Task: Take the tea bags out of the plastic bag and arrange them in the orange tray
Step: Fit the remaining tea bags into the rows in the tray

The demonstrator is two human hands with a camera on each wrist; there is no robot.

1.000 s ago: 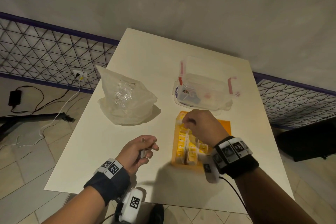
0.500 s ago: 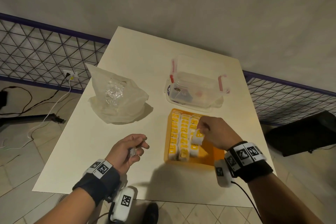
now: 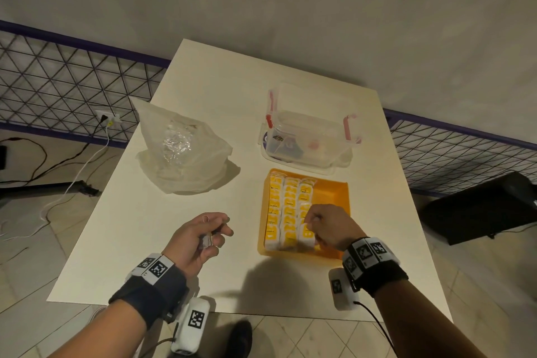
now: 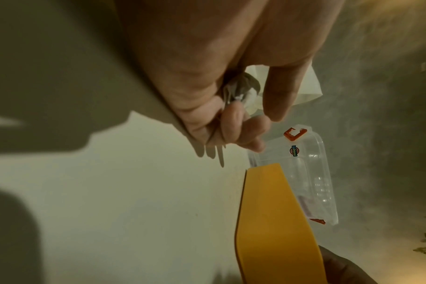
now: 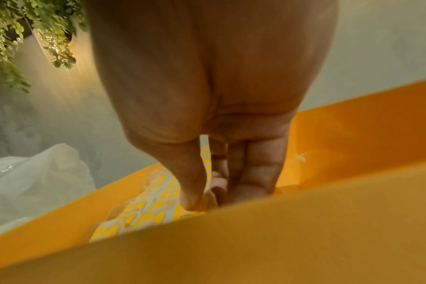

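The orange tray lies on the white table and holds three rows of yellow-and-white tea bags. My right hand is low in the tray's near end. Its thumb and fingers pinch a tea bag at the near end of the third row. In the right wrist view the thumb presses that tea bag against the fingers, behind the tray wall. Left of the tray, my left hand grips a small bunch of pale tea bags. The crumpled plastic bag sits at the far left.
A clear lidded box with red clips stands just beyond the tray. The table's front edge is close under my wrists. A wire fence and floor cables lie left of the table, and a dark case lies to the right.
My right hand has come from the tray's far end back to its near end, bringing a tea bag down into the third row. The left hand has hardly moved.
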